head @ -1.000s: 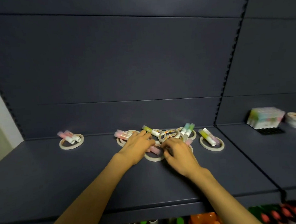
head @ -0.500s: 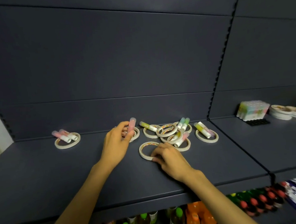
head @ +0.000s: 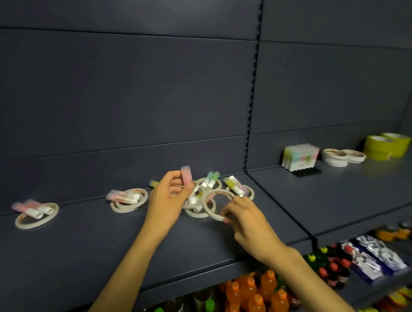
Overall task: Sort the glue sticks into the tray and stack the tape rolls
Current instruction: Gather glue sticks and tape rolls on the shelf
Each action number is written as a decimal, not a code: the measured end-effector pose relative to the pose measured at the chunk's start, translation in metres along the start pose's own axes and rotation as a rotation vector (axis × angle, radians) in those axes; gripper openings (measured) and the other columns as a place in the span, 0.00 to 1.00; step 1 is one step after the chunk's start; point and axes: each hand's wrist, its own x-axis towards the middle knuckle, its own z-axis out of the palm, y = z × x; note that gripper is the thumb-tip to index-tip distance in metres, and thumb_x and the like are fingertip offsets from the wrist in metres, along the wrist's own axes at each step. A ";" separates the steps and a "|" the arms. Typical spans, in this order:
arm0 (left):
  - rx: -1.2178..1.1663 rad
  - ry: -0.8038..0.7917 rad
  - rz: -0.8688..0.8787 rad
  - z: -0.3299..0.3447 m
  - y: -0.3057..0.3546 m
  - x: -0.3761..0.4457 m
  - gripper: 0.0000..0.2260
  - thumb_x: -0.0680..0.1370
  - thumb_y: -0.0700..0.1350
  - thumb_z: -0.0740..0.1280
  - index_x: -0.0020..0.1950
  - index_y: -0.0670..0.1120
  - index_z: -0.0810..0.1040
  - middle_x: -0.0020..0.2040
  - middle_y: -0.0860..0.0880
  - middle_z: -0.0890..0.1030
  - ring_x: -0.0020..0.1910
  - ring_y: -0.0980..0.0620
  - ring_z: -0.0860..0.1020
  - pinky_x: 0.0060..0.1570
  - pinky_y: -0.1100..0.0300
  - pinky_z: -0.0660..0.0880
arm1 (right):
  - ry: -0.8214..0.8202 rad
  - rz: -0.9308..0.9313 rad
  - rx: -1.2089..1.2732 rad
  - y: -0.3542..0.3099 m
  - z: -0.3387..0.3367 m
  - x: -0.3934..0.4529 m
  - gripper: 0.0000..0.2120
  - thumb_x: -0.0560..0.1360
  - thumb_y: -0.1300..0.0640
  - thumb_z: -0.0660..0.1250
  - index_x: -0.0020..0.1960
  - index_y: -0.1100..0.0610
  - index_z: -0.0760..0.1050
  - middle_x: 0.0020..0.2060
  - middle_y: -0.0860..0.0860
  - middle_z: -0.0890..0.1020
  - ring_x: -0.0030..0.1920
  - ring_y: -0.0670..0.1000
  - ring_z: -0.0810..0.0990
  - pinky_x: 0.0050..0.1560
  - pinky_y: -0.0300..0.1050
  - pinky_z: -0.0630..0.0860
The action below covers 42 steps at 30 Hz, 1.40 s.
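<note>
The left hand (head: 169, 197) pinches a pink cylindrical glue stick (head: 186, 175) above the dark grey metal shelf (head: 84, 238), its long axis near upright, cap end pointing up. The right hand (head: 246, 217) grips a thin white ring of tape (head: 216, 204) by its near rim, tilted up off the shelf, its opening facing the camera, just in front of the clutter of other rolls and sticks.

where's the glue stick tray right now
In the head view the tray stands on the right shelf section, near the back wall just past the upright divider, with stacked tape rolls right beside it.
</note>
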 end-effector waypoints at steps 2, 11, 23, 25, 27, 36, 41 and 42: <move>-0.024 -0.023 0.000 0.034 0.009 -0.005 0.09 0.77 0.45 0.72 0.55 0.53 0.78 0.48 0.52 0.84 0.48 0.52 0.83 0.48 0.56 0.80 | 0.011 0.024 -0.040 0.028 -0.020 -0.015 0.09 0.74 0.66 0.67 0.48 0.53 0.76 0.49 0.43 0.73 0.49 0.46 0.69 0.44 0.43 0.71; -0.071 0.000 -0.066 0.206 0.054 -0.021 0.05 0.79 0.48 0.70 0.52 0.48 0.78 0.44 0.50 0.84 0.45 0.51 0.84 0.48 0.52 0.82 | 0.014 0.086 -0.015 0.164 -0.111 -0.088 0.08 0.76 0.64 0.67 0.48 0.51 0.76 0.47 0.40 0.73 0.50 0.47 0.70 0.47 0.47 0.74; 0.200 0.028 -0.037 0.337 0.046 0.007 0.07 0.75 0.48 0.73 0.50 0.53 0.77 0.44 0.55 0.84 0.41 0.55 0.82 0.45 0.59 0.77 | 0.081 0.142 0.054 0.310 -0.168 -0.111 0.06 0.78 0.62 0.67 0.48 0.51 0.76 0.44 0.38 0.72 0.46 0.42 0.67 0.44 0.34 0.66; 0.239 0.059 -0.019 0.353 0.040 0.019 0.06 0.76 0.47 0.73 0.49 0.53 0.77 0.43 0.56 0.84 0.39 0.60 0.81 0.42 0.63 0.75 | 0.084 0.141 0.063 0.330 -0.168 -0.104 0.07 0.78 0.62 0.67 0.48 0.51 0.76 0.44 0.37 0.71 0.46 0.42 0.66 0.44 0.32 0.66; 0.263 0.085 -0.019 0.367 0.032 0.035 0.06 0.77 0.46 0.72 0.50 0.52 0.77 0.42 0.57 0.83 0.38 0.63 0.80 0.40 0.65 0.73 | 0.078 0.129 0.074 0.350 -0.169 -0.095 0.07 0.78 0.62 0.67 0.48 0.51 0.76 0.44 0.37 0.71 0.46 0.42 0.66 0.44 0.32 0.66; 0.459 0.067 0.098 0.426 -0.018 0.105 0.18 0.80 0.43 0.67 0.67 0.52 0.67 0.42 0.52 0.80 0.41 0.55 0.80 0.42 0.57 0.77 | 0.059 0.114 -0.011 0.457 -0.187 -0.055 0.05 0.77 0.63 0.68 0.48 0.53 0.78 0.45 0.43 0.76 0.44 0.44 0.67 0.45 0.39 0.66; 0.570 0.064 0.112 0.444 -0.037 0.124 0.17 0.81 0.43 0.65 0.68 0.55 0.66 0.46 0.52 0.78 0.44 0.54 0.79 0.45 0.49 0.80 | 0.077 0.171 -0.022 0.508 -0.199 -0.036 0.07 0.75 0.64 0.70 0.47 0.53 0.78 0.45 0.46 0.77 0.48 0.49 0.73 0.48 0.45 0.71; 0.576 0.076 0.099 0.446 -0.040 0.127 0.17 0.81 0.44 0.65 0.68 0.55 0.66 0.46 0.52 0.77 0.44 0.55 0.78 0.46 0.49 0.80 | 0.080 0.185 -0.027 0.517 -0.200 -0.032 0.07 0.75 0.64 0.70 0.47 0.54 0.78 0.45 0.47 0.77 0.49 0.50 0.73 0.49 0.45 0.72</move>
